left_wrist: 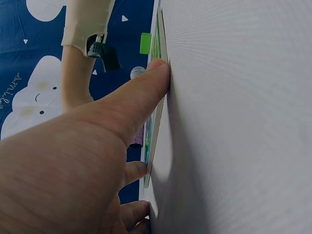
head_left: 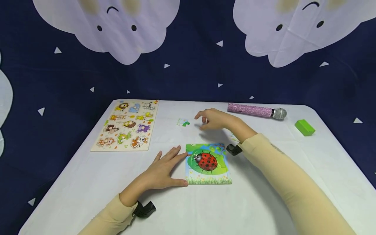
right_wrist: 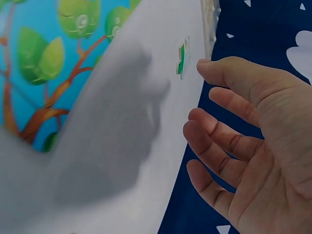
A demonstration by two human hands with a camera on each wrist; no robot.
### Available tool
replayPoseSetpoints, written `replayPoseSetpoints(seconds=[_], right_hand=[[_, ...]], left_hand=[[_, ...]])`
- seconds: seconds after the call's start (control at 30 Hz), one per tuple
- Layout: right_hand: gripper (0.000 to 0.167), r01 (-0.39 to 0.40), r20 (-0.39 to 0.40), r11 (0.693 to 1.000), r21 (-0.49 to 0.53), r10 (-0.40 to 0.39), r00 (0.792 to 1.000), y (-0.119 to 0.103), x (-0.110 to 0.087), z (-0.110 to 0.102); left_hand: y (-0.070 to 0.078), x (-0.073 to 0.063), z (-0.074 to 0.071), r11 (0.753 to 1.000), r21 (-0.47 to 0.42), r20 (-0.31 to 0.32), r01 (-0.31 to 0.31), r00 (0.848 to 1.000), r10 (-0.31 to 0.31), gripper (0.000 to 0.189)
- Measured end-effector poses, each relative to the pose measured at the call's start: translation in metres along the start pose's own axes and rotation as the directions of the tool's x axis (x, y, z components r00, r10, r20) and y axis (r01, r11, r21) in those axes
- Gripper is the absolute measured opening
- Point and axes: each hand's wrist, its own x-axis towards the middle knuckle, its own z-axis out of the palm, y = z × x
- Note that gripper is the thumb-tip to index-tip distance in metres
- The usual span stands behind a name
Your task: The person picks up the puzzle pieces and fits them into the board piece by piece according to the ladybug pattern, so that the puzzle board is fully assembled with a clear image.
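A square ladybug jigsaw puzzle (head_left: 207, 163) lies flat on the white table. My left hand (head_left: 160, 171) is spread along its left side, thumb and a fingertip touching the edge; in the left wrist view the thumb (left_wrist: 141, 87) lies against the board's edge. Beyond the puzzle, my right hand (head_left: 215, 119) hovers over the table with relaxed fingers and nothing in them. Just left of its fingertips lies a loose green-and-white puzzle piece (head_left: 185, 122), also showing in the right wrist view as a thin piece (right_wrist: 182, 59). Another pale piece (head_left: 233, 137) is partly hidden under the right forearm.
An animal peg puzzle board (head_left: 129, 125) lies at the back left. A pink glittery microphone (head_left: 255, 111) rests along the back edge, with a green block (head_left: 305, 127) to its right. A dark blue cloth (head_left: 199, 78) with clouds hangs behind the table.
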Motion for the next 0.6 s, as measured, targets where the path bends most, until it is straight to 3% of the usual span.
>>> replayPoseSetpoints(seconds=[0.6], right_hand=[[0.064,-0.077,0.032,0.997,0.011,0.076,0.997,-0.006,0.038,0.000]], left_hand=[[0.000,0.000,0.000,1.000,0.002,0.001,-0.001,1.000,0.001,0.101]])
